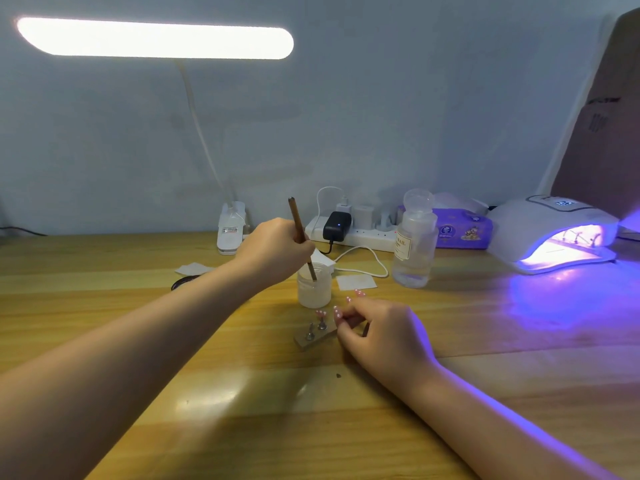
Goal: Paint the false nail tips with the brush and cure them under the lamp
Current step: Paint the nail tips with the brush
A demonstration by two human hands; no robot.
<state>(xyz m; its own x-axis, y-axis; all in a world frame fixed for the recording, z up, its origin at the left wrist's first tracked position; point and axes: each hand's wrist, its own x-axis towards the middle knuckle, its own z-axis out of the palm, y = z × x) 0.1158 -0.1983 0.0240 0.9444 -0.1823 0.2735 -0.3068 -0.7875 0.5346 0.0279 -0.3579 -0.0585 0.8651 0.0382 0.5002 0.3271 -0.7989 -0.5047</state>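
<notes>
Wooden brush (pixel 300 233) pinched in left hand (pixel 273 249), tip in frosted jar (pixel 314 288). Right hand (pixel 377 332) fingers curl on wooden nail stand (pixel 313 336). Nail tips (pixel 321 313) likely light, brittle; steady by stand.

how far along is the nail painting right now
Partly through. Done: one set of tips seems to sit inside the lit curing lamp. In hand: the left hand holds the brush with its tip in the small jar, while the right hand steadies the wooden holder. Left: the pink tip on it looks painted but uncured.
</notes>
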